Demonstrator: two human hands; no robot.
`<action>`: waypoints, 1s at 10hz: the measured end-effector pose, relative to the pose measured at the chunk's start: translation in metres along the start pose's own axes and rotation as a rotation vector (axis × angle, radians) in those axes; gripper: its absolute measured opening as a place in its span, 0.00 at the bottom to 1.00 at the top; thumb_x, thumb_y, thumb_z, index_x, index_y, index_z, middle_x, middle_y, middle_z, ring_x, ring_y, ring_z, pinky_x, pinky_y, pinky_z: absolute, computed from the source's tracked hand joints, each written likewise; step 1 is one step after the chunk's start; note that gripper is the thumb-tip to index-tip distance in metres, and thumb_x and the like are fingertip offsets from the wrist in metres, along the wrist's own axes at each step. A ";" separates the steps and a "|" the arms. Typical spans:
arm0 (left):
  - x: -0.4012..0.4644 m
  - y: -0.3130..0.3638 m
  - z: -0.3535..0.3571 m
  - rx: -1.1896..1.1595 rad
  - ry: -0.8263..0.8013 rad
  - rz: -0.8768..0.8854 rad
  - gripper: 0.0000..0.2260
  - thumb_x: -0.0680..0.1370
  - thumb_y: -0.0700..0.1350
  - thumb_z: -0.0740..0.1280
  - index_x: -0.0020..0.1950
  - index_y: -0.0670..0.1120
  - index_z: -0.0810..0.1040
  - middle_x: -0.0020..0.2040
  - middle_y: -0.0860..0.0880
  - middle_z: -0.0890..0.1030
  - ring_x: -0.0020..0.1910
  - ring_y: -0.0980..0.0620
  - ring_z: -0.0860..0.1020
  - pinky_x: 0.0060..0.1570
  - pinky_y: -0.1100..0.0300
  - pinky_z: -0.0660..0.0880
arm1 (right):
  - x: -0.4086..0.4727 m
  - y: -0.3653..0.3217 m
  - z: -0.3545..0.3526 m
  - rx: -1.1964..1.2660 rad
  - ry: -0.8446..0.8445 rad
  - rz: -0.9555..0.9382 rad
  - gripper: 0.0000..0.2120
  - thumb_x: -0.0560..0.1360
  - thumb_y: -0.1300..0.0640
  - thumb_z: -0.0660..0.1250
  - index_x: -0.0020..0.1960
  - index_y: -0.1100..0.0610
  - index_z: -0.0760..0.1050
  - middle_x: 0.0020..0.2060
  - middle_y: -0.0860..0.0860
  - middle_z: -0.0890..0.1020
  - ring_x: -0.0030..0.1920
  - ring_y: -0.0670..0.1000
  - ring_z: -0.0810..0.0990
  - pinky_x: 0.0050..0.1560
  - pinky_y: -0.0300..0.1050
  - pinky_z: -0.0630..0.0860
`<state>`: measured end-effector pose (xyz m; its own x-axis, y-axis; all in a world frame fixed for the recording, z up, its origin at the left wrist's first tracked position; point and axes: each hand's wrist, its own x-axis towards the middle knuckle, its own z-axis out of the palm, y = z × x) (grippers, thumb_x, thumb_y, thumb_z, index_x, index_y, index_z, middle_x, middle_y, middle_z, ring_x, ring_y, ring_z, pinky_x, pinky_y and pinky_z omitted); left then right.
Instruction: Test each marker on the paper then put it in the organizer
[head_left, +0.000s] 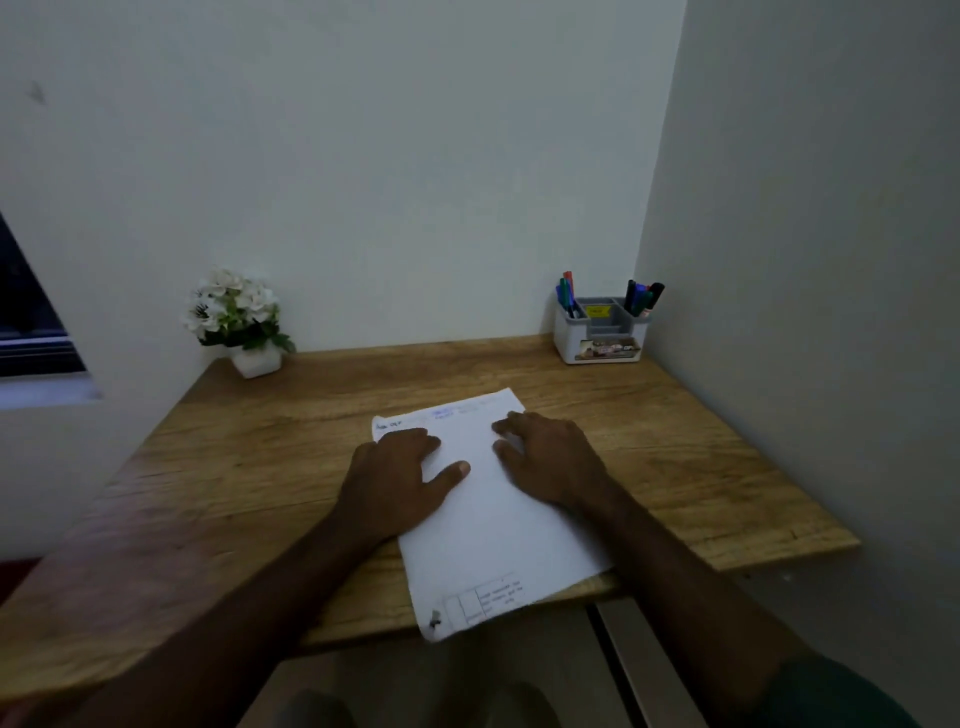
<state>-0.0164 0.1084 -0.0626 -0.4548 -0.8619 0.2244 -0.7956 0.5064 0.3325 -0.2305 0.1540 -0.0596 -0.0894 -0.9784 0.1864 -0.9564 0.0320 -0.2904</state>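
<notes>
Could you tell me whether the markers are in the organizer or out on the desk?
In: the coloured markers stand upright in the grey plastic organizer; none lie on the wooden desk.

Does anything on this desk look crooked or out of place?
Only the paper: it lies skewed to the desk edge, its near corner overhanging the front. Both hands rest flat on it. The markers stand in the organizer at the back right corner.

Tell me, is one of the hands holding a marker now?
No. The left hand and right hand both rest flat on the paper, holding nothing.
</notes>
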 end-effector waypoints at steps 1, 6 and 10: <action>0.018 -0.009 0.002 0.079 -0.181 0.024 0.36 0.75 0.72 0.50 0.78 0.54 0.57 0.79 0.53 0.56 0.78 0.54 0.54 0.75 0.46 0.49 | 0.012 0.007 -0.003 -0.054 -0.119 0.024 0.25 0.83 0.41 0.51 0.78 0.45 0.61 0.79 0.48 0.62 0.79 0.50 0.58 0.77 0.64 0.53; 0.075 -0.033 0.020 0.158 -0.195 0.181 0.38 0.74 0.73 0.39 0.79 0.53 0.50 0.80 0.52 0.51 0.79 0.53 0.49 0.75 0.40 0.49 | 0.046 0.034 0.013 -0.091 -0.070 0.036 0.30 0.80 0.38 0.46 0.80 0.46 0.57 0.80 0.48 0.59 0.80 0.50 0.55 0.78 0.59 0.50; 0.080 -0.013 -0.040 0.114 -0.383 0.135 0.32 0.81 0.62 0.49 0.79 0.45 0.51 0.80 0.45 0.52 0.79 0.47 0.49 0.75 0.43 0.47 | 0.052 0.002 -0.040 -0.058 -0.285 0.113 0.29 0.84 0.43 0.49 0.81 0.51 0.52 0.81 0.52 0.54 0.81 0.53 0.51 0.78 0.60 0.44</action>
